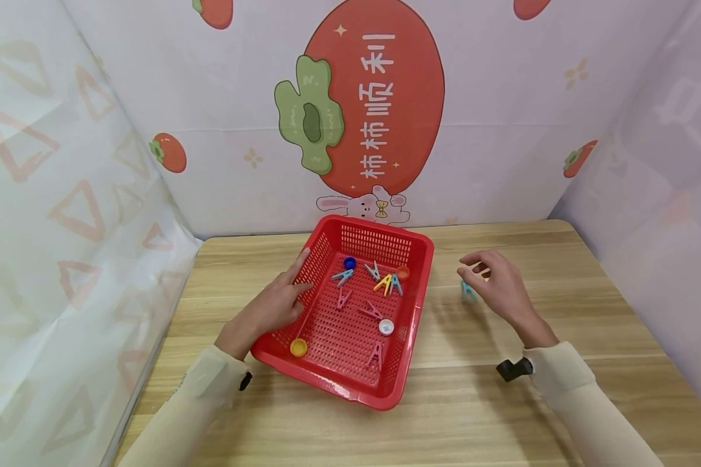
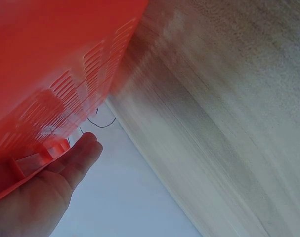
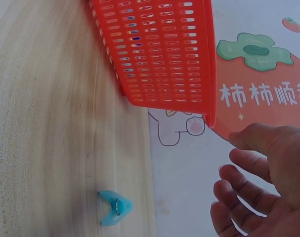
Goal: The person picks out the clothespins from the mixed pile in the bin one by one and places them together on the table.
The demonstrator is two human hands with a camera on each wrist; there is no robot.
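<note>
A red plastic basket (image 1: 416, 256) sits mid-table, holding several coloured clothespins (image 1: 385, 283) and bottle caps (image 1: 298, 347). My left hand (image 1: 280, 299) rests on the basket's left rim with fingers laid straight along it; the left wrist view shows the palm (image 2: 51, 187) against the red wall (image 2: 56, 64). My right hand (image 1: 496, 279) hovers to the right of the basket, fingers loosely curled and empty. A light blue clothespin (image 1: 468, 292) lies on the wood just left of that hand, seen too in the right wrist view as the blue clothespin (image 3: 115, 209) below the fingers (image 3: 238, 192).
The wooden table (image 1: 561, 402) is enclosed by printed fabric walls (image 1: 380, 110) at the back and both sides. The basket's perforated side (image 3: 159, 54) stands left of the right hand.
</note>
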